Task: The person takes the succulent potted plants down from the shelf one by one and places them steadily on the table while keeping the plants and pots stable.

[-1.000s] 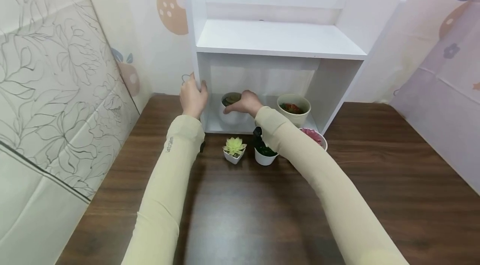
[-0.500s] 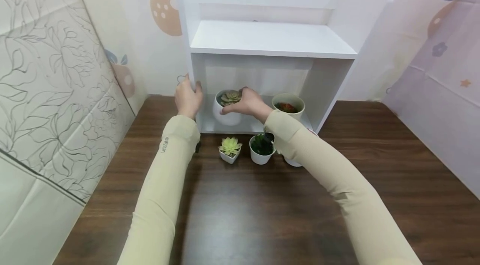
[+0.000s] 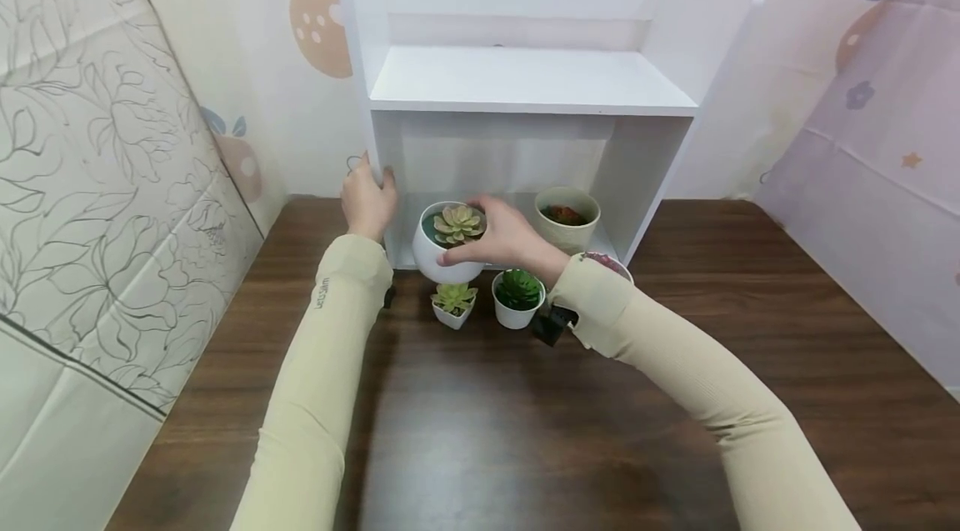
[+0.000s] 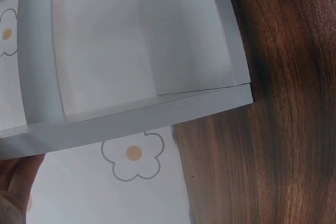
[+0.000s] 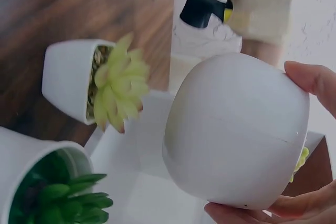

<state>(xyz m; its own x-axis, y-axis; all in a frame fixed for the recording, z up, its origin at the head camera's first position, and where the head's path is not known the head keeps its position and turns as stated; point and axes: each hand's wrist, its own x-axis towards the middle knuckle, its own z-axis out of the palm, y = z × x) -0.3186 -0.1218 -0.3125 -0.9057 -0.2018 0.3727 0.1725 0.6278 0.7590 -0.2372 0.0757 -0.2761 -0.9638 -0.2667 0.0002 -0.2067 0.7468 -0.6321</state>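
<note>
My right hand grips the rim area of a round white pot with a pale green succulent. In the right wrist view the pot is off any surface, thumb and fingers spread on opposite sides. It hangs at the front of the shelf's lower compartment, above a small pot with a yellow-green succulent. My left hand holds the left side panel of the white shelf near its front edge. Only part of that hand shows in the left wrist view.
A cream pot with a reddish plant stands inside the lower compartment, right. On the wooden table, before the shelf, stand a white pot with a green succulent and a pot with a pink plant, partly hidden by my sleeve.
My right hand has lifted the round white pot and brought it forward out of the lower compartment, towards me. My left hand stays on the side panel. The head view has shifted slightly.
</note>
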